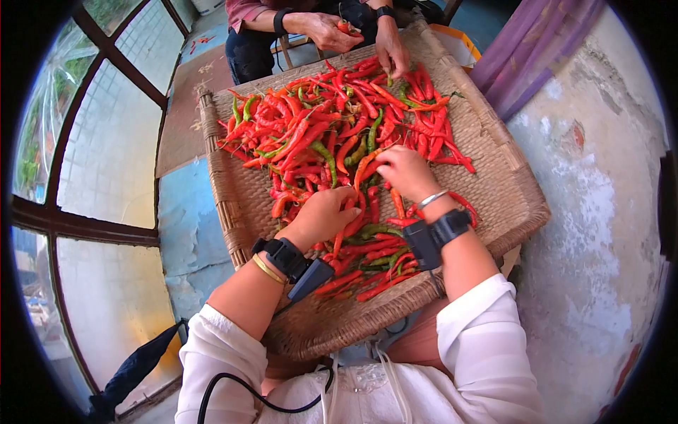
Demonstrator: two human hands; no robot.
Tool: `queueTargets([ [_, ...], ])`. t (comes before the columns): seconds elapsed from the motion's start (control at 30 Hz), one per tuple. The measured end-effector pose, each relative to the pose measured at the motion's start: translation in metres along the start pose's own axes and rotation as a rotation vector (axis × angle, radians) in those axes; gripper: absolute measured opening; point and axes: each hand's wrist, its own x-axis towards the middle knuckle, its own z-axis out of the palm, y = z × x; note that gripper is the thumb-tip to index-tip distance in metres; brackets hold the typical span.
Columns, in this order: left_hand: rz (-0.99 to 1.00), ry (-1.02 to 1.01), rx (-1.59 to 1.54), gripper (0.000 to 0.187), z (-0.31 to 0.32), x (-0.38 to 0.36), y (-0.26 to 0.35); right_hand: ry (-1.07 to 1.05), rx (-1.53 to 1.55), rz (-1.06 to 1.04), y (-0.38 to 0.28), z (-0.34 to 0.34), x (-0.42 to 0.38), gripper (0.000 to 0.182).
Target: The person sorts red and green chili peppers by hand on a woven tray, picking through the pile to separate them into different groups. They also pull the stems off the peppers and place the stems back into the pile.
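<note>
A big heap of chili peppers, mostly red with some green, covers the far part of a woven basket tray. My left hand is closed around red chili peppers over the middle of the tray. To its right and slightly farther off, my right hand pinches at an orange-red chili pepper; its fingertips are partly hidden. A smaller pile of red and green chili peppers, lying roughly side by side, rests near the tray's front edge, below my hands.
Across the tray sits another person, one hand holding a chili pepper and the other hand reaching into the heap. A framed window stands on the left. At right are a worn wall and a purple curtain.
</note>
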Motion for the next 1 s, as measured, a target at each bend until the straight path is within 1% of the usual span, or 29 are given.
queueTargets([
  [0.03, 0.003, -0.004, -0.002, 0.035, 0.001, 0.0, 0.001, 0.05, -0.198, -0.145, -0.004, 0.007, -0.002, 0.02],
  [0.07, -0.028, -0.028, 0.006, 0.036, 0.001, 0.0, 0.003, 0.051, -0.201, -0.141, -0.006, 0.009, -0.003, 0.02],
  [0.13, -0.058, -0.056, 0.017, 0.038, 0.002, -0.002, 0.004, -0.06, -0.307, -0.06, -0.014, 0.009, -0.004, 0.019],
  [0.17, -0.017, -0.062, 0.052, 0.039, 0.003, -0.003, 0.003, -0.057, -0.305, -0.056, -0.015, 0.009, -0.004, 0.019],
  [0.2, 0.025, -0.068, 0.088, 0.039, 0.003, -0.003, 0.003, -0.1, -0.354, -0.042, -0.015, 0.01, -0.004, 0.017],
  [0.23, 0.026, -0.073, 0.092, 0.039, 0.003, -0.002, 0.002, -0.144, -0.403, -0.026, -0.017, 0.01, -0.004, 0.014],
  [0.27, 0.044, -0.083, 0.124, 0.039, 0.004, -0.002, 0.0, -0.058, -0.409, -0.07, -0.019, 0.009, -0.006, 0.009],
  [0.33, 0.063, -0.094, 0.155, 0.038, 0.004, -0.002, 0.0, -0.045, -0.4, -0.066, -0.021, 0.004, -0.006, 0.009],
  [0.4, 0.055, -0.163, 0.172, 0.034, 0.002, -0.001, 0.001, -0.034, -0.395, -0.07, -0.023, -0.005, -0.003, 0.009],
  [0.43, 0.054, -0.162, 0.171, 0.034, 0.002, -0.001, 0.0, -0.011, -0.344, -0.001, -0.025, -0.012, -0.002, 0.009],
  [0.47, 0.076, -0.167, 0.153, 0.03, 0.002, -0.001, -0.001, 0.013, -0.293, 0.067, -0.026, -0.018, 0.0, 0.009],
  [0.5, 0.098, -0.171, 0.133, 0.026, 0.002, -0.001, -0.004, 0.011, -0.293, 0.065, -0.025, -0.026, 0.001, 0.009],
  [0.53, 0.098, -0.17, 0.131, 0.026, 0.003, 0.0, -0.007, 0.022, -0.138, 0.176, -0.02, -0.035, 0.002, 0.011],
  [0.57, 0.133, -0.173, 0.152, 0.022, 0.005, 0.001, -0.011, 0.032, 0.017, 0.287, -0.013, -0.044, 0.003, 0.013],
  [0.63, 0.168, -0.174, 0.17, 0.018, 0.005, 0.001, -0.014, 0.142, 0.532, 0.45, 0.003, -0.065, 0.003, 0.017],
  [0.7, 0.134, -0.161, 0.185, 0.015, 0.005, 0.0, -0.013, 0.561, 0.893, 0.589, 0.003, -0.079, 0.0, 0.021],
  [0.73, 0.132, -0.158, 0.184, 0.015, 0.005, -0.001, -0.014, 0.563, 0.882, 0.682, 0.012, -0.083, -0.003, 0.021],
  [0.77, 0.142, -0.122, 0.209, 0.014, 0.006, -0.001, -0.014, 0.561, 0.882, 0.681, 0.013, -0.081, -0.004, 0.021],
  [0.83, 0.151, -0.088, 0.233, 0.014, 0.006, 0.0, -0.01, 0.138, 0.573, 0.689, 0.011, -0.075, -0.011, 0.022],
  [0.87, 0.087, -0.096, 0.186, 0.012, 0.004, 0.0, -0.007, 0.036, 0.502, 0.553, 0.007, -0.066, -0.015, 0.022],
  [0.9, 0.023, -0.104, 0.139, 0.011, 0.002, 0.0, -0.004, -0.037, 0.308, 0.412, 0.006, -0.052, -0.018, 0.023],
  [0.93, 0.022, -0.107, 0.137, 0.011, 0.001, 0.0, -0.003, -0.096, 0.221, 0.289, -0.01, -0.046, -0.02, 0.025],
  [0.97, 0.097, -0.067, 0.099, 0.01, -0.001, 0.001, -0.002, -0.165, 0.138, 0.145, -0.022, -0.04, -0.022, 0.029],
  [1.0, 0.172, -0.028, 0.061, 0.01, -0.002, 0.001, -0.001, -0.205, 0.182, 0.062, -0.029, -0.029, -0.025, 0.031],
])
